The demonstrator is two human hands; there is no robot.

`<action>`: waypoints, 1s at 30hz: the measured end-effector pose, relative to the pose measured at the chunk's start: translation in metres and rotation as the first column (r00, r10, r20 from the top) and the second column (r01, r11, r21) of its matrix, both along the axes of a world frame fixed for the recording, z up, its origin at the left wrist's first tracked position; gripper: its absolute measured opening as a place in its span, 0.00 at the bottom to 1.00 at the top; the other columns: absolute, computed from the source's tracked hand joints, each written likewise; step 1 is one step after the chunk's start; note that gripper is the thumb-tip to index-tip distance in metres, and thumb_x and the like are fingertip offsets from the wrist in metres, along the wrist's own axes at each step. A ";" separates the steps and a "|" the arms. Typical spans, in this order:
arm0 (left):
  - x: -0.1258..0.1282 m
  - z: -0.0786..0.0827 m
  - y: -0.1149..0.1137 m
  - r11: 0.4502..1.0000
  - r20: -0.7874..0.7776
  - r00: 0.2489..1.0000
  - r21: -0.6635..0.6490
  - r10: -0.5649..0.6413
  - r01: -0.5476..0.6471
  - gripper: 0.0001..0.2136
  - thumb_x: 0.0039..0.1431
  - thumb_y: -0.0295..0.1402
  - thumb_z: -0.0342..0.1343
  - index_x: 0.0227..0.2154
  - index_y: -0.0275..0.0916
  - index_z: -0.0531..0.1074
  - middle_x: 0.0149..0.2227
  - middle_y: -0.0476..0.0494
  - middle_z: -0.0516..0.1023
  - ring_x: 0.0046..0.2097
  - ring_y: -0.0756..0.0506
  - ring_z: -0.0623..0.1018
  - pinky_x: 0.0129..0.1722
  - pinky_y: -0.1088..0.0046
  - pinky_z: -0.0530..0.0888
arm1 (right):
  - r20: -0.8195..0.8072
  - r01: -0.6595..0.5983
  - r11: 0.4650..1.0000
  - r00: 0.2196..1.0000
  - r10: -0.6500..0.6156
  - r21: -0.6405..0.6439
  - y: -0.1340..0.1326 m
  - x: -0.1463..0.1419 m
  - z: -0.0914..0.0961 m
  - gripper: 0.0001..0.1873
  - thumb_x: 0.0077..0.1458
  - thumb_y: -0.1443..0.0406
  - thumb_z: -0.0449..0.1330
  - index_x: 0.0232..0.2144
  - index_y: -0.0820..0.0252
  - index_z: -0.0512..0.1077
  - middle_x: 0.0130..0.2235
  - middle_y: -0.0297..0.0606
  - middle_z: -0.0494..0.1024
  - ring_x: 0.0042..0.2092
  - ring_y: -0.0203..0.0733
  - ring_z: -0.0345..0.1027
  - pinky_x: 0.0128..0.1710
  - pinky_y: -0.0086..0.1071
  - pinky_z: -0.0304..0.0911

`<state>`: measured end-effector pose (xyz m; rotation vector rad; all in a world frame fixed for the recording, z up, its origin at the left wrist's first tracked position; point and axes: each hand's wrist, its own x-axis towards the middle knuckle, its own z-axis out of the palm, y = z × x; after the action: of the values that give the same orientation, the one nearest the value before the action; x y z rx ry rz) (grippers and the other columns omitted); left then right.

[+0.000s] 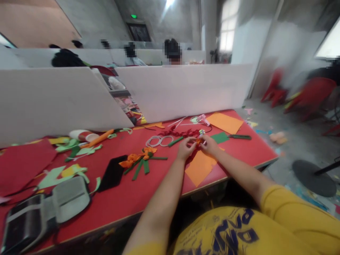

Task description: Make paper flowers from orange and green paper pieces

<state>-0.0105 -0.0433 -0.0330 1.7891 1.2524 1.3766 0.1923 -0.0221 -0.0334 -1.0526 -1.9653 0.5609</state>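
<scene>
My left hand (186,148) and my right hand (209,144) meet over the red table (127,198), fingers pinched together on a small orange and red paper piece (198,141) between them. An orange paper sheet (200,166) lies under my hands. Finished orange paper flowers with green stems (140,159) lie to the left of my left hand. A red paper garland (182,132) lies just beyond my hands.
White scissors (158,141), a glue gun (203,119), an orange sheet (225,122), a green sheet (220,137) and a dark tool (239,136) lie at the back. A grey bag (47,209) sits front left among paper scraps. White partitions (186,88) stand behind; red chairs (313,94) at right.
</scene>
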 end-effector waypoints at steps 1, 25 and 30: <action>0.000 0.001 0.000 1.000 0.002 1.000 -0.005 -0.001 0.001 0.13 0.62 0.40 0.65 0.47 0.41 0.82 0.47 0.39 0.87 0.44 0.41 0.85 0.40 0.67 0.80 | -0.006 0.000 1.000 1.000 0.000 0.000 0.001 0.001 -0.001 0.17 0.60 0.69 0.62 0.51 0.56 0.77 0.46 0.38 0.83 0.39 0.41 0.73 0.43 0.34 0.68; -0.012 0.009 0.014 0.997 -0.034 0.996 0.020 -0.078 0.079 0.17 0.61 0.40 0.70 0.52 0.42 0.85 0.48 0.39 0.87 0.45 0.42 0.84 0.42 0.68 0.80 | -0.173 -0.090 0.992 0.982 0.073 -0.087 0.025 -0.002 0.006 0.18 0.53 0.69 0.63 0.47 0.56 0.78 0.42 0.38 0.85 0.40 0.43 0.77 0.40 0.34 0.71; -0.009 0.019 0.006 0.996 -0.057 0.998 0.083 -0.029 0.033 0.14 0.64 0.40 0.69 0.49 0.43 0.86 0.45 0.40 0.87 0.44 0.43 0.84 0.40 0.69 0.80 | -0.225 -0.085 0.991 0.973 0.061 -0.099 0.023 -0.004 0.008 0.16 0.53 0.69 0.62 0.45 0.56 0.78 0.40 0.38 0.85 0.40 0.43 0.78 0.37 0.33 0.71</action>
<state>-0.0190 -0.0371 -0.0138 1.9078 1.2059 1.3898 0.1880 0.0004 -0.0249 -0.9417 -1.7992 0.7979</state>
